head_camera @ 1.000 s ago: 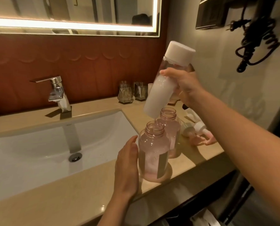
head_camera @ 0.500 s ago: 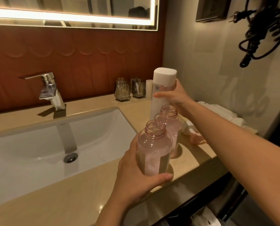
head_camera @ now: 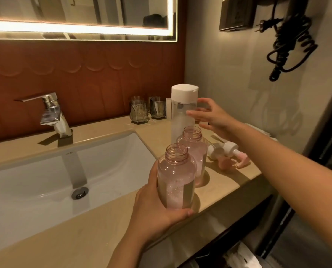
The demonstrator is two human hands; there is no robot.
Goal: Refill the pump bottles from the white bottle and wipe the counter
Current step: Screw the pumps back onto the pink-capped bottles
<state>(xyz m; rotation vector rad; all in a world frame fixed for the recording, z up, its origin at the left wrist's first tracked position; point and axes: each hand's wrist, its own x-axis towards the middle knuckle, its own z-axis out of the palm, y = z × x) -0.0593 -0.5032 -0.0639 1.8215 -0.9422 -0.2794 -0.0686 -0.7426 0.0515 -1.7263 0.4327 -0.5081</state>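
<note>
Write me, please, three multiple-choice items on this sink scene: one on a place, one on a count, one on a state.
1. Where does the white bottle stand?
A. In the basin
B. On the counter, behind the far pink bottle
C. On the floor

2. How many pink bottles stand with open necks?
A. One
B. Two
C. Three

3. What is the left hand doing?
A. Lying flat on the counter
B. Holding a cloth
C. Gripping the near pink bottle

Answers: 1 B, it stands upright just behind that bottle; 2 B, both necks are bare and the pump heads lie on the counter; 3 C, its fingers curl round that bottle's lower body.
</note>
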